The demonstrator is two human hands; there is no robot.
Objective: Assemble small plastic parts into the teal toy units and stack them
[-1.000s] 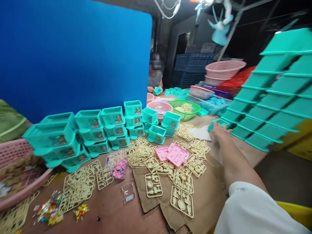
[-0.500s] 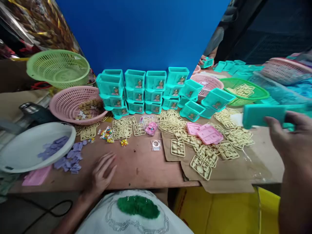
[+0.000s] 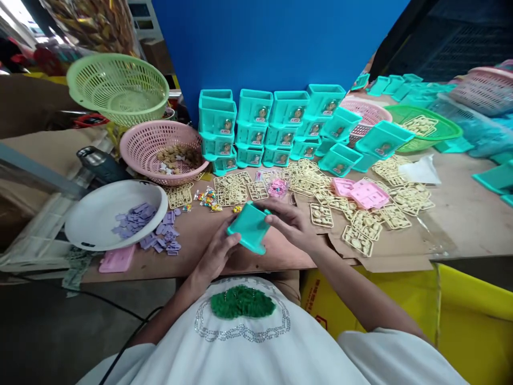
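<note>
A teal plastic box (image 3: 249,226) is held bottom-up over the brown table (image 3: 208,235) just in front of me. My left hand (image 3: 215,255) grips its lower left side. My right hand (image 3: 290,222) closes on its upper right edge. Just beyond the box lie cream part frames (image 3: 232,188), a small bag of pink pieces (image 3: 277,187) and pink trays (image 3: 363,192). Rows of stacked teal boxes (image 3: 272,125) stand against the blue board (image 3: 272,43).
A white bowl (image 3: 100,227) with purple pieces (image 3: 166,240) sits at the left, with a pink basket (image 3: 162,152) and a green basket (image 3: 118,88) behind it. More baskets and teal boxes fill the right. A yellow bin (image 3: 460,321) stands below the table edge.
My right hand brought the teal box from the far right to the middle of the table. My left hand left the tabletop and took hold of the box too.
</note>
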